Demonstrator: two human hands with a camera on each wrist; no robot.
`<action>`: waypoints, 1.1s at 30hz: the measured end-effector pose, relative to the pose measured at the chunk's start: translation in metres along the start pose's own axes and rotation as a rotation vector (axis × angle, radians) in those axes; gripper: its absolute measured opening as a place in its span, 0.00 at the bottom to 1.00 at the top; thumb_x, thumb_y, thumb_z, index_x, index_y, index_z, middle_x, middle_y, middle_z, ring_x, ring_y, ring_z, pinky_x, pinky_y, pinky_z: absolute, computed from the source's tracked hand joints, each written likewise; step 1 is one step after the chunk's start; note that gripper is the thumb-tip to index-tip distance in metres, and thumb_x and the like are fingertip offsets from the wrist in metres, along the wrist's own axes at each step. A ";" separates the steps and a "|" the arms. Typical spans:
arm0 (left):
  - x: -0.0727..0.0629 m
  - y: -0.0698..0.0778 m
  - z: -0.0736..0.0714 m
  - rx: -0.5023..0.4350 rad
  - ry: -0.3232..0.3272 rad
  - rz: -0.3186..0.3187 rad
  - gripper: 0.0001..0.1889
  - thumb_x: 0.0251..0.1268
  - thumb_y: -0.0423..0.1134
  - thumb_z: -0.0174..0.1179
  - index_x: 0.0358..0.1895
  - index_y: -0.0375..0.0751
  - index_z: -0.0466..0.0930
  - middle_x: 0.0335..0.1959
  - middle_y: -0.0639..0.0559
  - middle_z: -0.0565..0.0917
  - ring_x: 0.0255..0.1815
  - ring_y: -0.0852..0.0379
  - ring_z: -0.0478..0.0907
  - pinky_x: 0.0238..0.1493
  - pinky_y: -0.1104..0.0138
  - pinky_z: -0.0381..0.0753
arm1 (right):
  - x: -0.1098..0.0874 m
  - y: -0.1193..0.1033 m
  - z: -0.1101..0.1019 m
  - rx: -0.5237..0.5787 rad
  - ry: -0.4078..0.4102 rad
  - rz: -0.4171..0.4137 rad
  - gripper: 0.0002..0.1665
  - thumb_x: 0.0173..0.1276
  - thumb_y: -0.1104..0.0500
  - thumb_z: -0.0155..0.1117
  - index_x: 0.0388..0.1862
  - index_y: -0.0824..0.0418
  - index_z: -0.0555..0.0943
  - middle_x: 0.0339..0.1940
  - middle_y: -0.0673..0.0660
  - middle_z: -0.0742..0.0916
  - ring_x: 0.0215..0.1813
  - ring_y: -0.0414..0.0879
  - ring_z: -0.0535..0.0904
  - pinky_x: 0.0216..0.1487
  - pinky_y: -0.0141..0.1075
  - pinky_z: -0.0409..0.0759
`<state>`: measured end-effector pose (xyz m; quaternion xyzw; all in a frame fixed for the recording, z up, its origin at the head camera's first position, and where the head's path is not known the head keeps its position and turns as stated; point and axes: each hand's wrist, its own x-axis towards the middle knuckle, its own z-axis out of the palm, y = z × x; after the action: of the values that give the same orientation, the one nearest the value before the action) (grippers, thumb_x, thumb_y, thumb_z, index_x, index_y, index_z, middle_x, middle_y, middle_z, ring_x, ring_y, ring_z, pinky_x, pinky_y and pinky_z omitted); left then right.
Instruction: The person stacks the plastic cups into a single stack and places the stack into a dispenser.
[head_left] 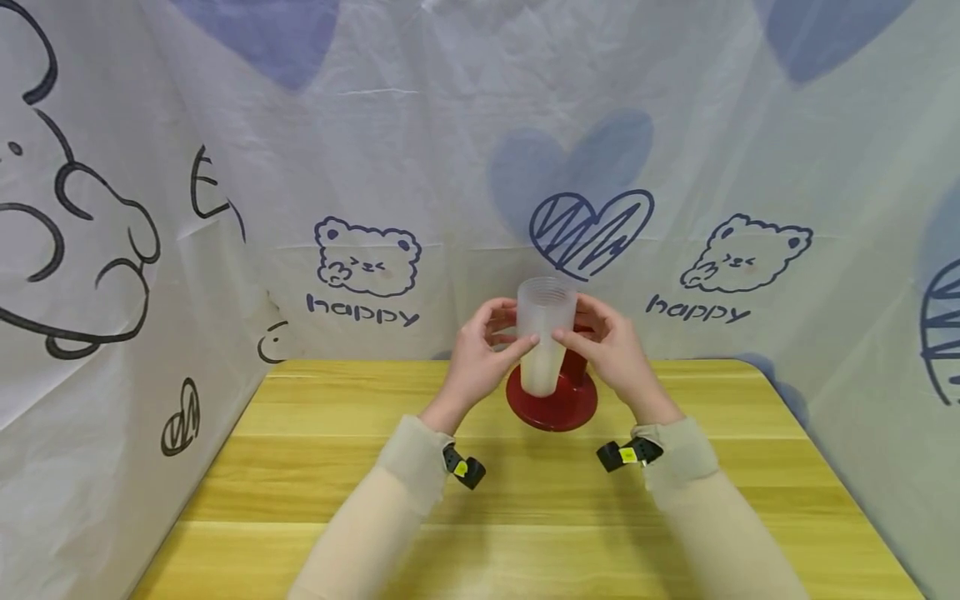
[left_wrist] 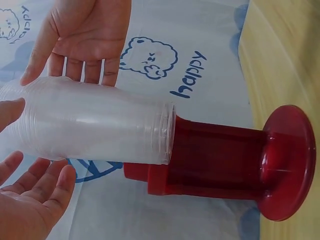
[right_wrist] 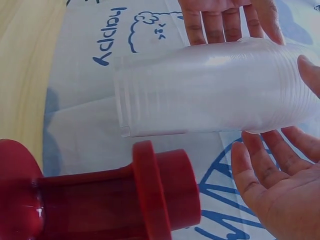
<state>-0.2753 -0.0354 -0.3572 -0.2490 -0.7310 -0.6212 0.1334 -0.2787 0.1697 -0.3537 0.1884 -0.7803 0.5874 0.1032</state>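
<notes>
A tall stack of clear plastic cups (head_left: 546,321) is held upright in the air between both hands. Its ridged, wider end is at the top. My left hand (head_left: 482,350) grips it from the left, my right hand (head_left: 617,350) from the right, thumbs on the near side. Behind the stack stands a red holder (left_wrist: 215,160) with a round base (head_left: 553,414), a column and a collar near its top (right_wrist: 150,190). In the head view the stack hides much of that column. The wrist views show the stack apart from the collar or overlapping it; contact cannot be told.
The holder stands near the back edge of a wood-grain table (head_left: 337,492). A white cloth (head_left: 450,167) printed with bears and hearts hangs close behind and at the sides. Each wrist wears a black band (head_left: 630,455).
</notes>
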 end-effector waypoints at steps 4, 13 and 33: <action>0.011 -0.010 -0.001 -0.001 -0.001 0.029 0.25 0.62 0.36 0.69 0.61 0.38 0.72 0.56 0.46 0.79 0.54 0.52 0.78 0.53 0.57 0.81 | 0.007 -0.003 -0.003 0.003 0.005 -0.013 0.34 0.67 0.56 0.70 0.70 0.59 0.71 0.55 0.61 0.83 0.53 0.52 0.77 0.55 0.34 0.78; 0.022 -0.005 -0.002 0.035 -0.013 0.027 0.27 0.62 0.35 0.69 0.64 0.38 0.71 0.59 0.46 0.78 0.57 0.50 0.76 0.55 0.58 0.80 | 0.016 -0.011 -0.005 -0.021 0.017 -0.005 0.35 0.68 0.55 0.68 0.72 0.56 0.69 0.60 0.59 0.82 0.58 0.52 0.76 0.62 0.45 0.74; 0.066 0.015 0.003 0.108 -0.029 0.028 0.28 0.65 0.37 0.66 0.67 0.38 0.68 0.63 0.45 0.75 0.60 0.52 0.75 0.56 0.59 0.79 | 0.050 -0.031 -0.026 -0.051 0.055 0.052 0.38 0.69 0.54 0.67 0.75 0.56 0.66 0.67 0.60 0.76 0.68 0.54 0.69 0.67 0.54 0.69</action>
<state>-0.3226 -0.0175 -0.3116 -0.2604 -0.7619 -0.5752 0.1446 -0.3122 0.1780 -0.2997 0.1492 -0.7965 0.5746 0.1142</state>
